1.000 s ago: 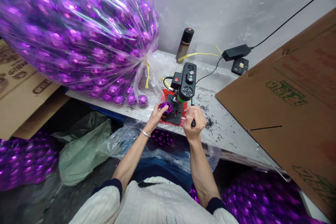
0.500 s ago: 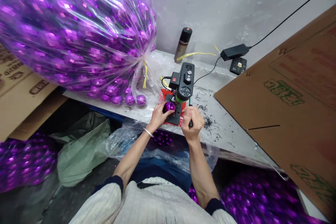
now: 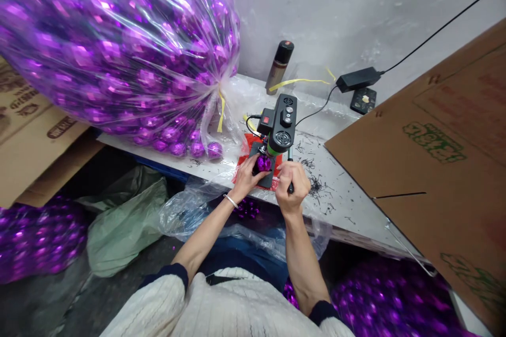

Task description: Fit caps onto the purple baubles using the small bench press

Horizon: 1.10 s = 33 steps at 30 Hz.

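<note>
Between the thumb and fingers of my left hand (image 3: pixel 247 177) is a shiny purple faceted ball (image 3: pixel 264 162), held under the head of a small black bench press (image 3: pixel 283 125). The press has a red switch, round vents and a flat dark base, and stands on a red sheet (image 3: pixel 242 156). My right hand (image 3: pixel 293 187) is wrapped round the black grip of the lever (image 3: pixel 291 188) at the press's right side. Part of the ball is hidden by my left fingers.
A big clear bag of purple balls (image 3: pixel 138 58) fills the left. Behind the press stand a spray can (image 3: pixel 279 67) and a black power adapter (image 3: pixel 359 79). Dark bits (image 3: pixel 316 184) litter the table. Cardboard boxes (image 3: pixel 427 158) rise at the right; more purple balls (image 3: pixel 395 295) lie below.
My left hand has shifted the purple ball slightly right, closer beneath the press head. My right hand keeps its grip on the lever. The whole view has moved a little.
</note>
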Available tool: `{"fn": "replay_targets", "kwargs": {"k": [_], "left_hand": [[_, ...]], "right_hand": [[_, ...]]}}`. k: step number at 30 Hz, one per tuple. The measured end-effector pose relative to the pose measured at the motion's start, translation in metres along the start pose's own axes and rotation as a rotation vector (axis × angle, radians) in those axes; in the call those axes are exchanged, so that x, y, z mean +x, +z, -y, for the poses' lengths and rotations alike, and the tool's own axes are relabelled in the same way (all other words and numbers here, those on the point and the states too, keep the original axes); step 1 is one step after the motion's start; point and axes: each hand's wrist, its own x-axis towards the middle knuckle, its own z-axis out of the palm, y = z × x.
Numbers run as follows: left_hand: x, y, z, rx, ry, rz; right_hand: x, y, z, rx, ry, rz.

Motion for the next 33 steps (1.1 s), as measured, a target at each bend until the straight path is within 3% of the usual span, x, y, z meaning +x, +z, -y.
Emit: {"fn": "replay_targets", "kwargs": {"k": [13,33], "left_hand": [[-0.003,0.000,0.002,-0.021,-0.005,-0.012],[-0.003,0.000,0.001,-0.006,-0.027,-0.015]], "right_hand": [[-0.026,0.013,-0.014,-0.025,-0.072,-0.050],[-0.040,0.023,-0.025,0.038,-0.077,-0.107]]}}
